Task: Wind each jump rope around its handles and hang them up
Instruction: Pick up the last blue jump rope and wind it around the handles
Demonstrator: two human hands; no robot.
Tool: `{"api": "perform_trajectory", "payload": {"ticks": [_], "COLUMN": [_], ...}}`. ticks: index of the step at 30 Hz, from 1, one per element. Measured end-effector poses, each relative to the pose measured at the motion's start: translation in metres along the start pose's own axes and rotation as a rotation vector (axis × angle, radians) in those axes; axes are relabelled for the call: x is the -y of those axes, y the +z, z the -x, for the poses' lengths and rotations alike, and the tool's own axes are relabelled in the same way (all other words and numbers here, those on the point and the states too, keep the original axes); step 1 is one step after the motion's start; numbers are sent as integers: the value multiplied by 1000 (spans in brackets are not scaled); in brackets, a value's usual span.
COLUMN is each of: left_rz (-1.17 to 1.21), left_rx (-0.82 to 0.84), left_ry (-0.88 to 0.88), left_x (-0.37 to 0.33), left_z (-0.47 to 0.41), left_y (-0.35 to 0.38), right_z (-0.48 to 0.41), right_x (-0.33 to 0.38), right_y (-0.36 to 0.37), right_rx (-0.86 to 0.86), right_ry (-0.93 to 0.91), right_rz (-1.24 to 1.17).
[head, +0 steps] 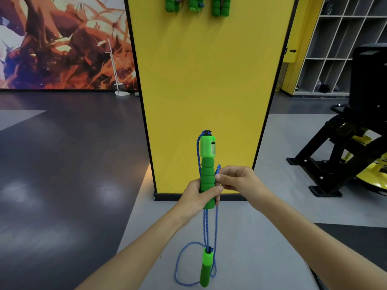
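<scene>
A dark and grey floor (62,164) fills the lower part of the view. A tall yellow pillar (205,80) with black edges stands straight in front of the person. To its left is a wall with an orange and purple mural (52,42), and a thin white stand (117,76) is placed before it. To the right are a black gym machine (351,132) and, behind it, a grey shelf with open compartments (339,49).

At the top of the pillar hang three wound jump ropes (194,5) with green handles, side by side and cut off by the picture edge.

Both arms reach forward, near the foot of the pillar. The left hand (196,197) grips the foam part of the upper handle (207,170), which stands upright; the fingers are curled round it and the thumb lies across the front. The right hand (236,178) is just beside this handle and pinches a small bend of the blue rope (206,222) between thumb and forefinger; the other fingers are curled in.

From the top of the handle the rope runs down along its left side. Below the hands its strands hang to the lower handle (206,268), which hangs upright with a loose loop of rope around it. I cannot tell whether it touches the floor.
</scene>
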State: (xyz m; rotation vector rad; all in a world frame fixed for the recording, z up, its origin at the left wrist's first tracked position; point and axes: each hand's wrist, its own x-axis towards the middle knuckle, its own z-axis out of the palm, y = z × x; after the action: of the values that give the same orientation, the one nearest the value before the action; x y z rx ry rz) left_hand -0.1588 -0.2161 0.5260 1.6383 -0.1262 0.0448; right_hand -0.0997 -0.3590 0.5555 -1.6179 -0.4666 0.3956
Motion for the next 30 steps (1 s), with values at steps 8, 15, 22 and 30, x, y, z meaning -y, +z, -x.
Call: {"api": "perform_trajectory", "payload": {"ticks": [8, 15, 22, 30], "left_rz": [19, 41, 28, 50], "left_rx": [12, 5, 14, 12], "left_ry": [-33, -52, -42, -42], "left_x": [10, 17, 18, 19], "left_z": [5, 6, 8, 9], "left_y": [3, 2, -1, -1], "right_z": [-17, -30, -40, -48], "right_x": [33, 76, 110, 151], "right_y": [-10, -17, -22, -35], "right_rx": [-149, -208, -268, -326], "right_ry": [-101, -206, -274, -354], "right_rz": [33, 38, 71, 76]}}
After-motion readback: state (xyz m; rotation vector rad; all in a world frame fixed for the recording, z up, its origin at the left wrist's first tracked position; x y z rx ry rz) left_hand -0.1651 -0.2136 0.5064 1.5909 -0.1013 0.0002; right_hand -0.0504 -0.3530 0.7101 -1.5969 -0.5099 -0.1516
